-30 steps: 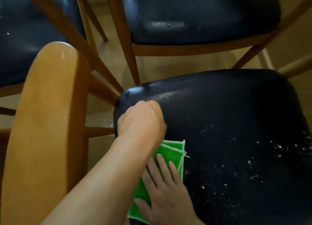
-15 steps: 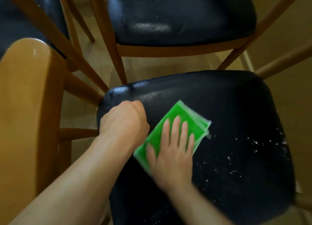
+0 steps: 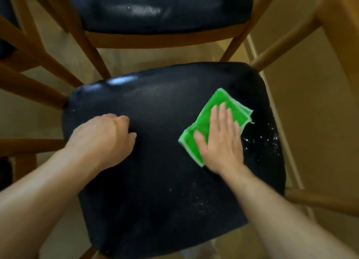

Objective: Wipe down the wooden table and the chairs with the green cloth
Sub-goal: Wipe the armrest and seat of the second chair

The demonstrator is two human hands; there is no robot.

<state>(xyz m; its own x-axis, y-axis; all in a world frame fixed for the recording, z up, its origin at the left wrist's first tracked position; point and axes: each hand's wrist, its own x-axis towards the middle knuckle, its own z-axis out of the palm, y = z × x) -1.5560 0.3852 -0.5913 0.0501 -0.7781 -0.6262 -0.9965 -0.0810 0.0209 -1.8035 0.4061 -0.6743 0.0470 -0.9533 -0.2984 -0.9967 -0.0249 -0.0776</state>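
green cloth [image 3: 215, 122] | slid rightward across seat [image 3: 159, 103] | under right hand [image 3: 219, 142]

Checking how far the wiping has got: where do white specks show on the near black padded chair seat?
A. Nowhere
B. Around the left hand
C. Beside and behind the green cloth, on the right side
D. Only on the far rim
C: white specks dot the black padded chair seat right of the green cloth under the flat right hand.

No readable text, labels, numbers anywhere.
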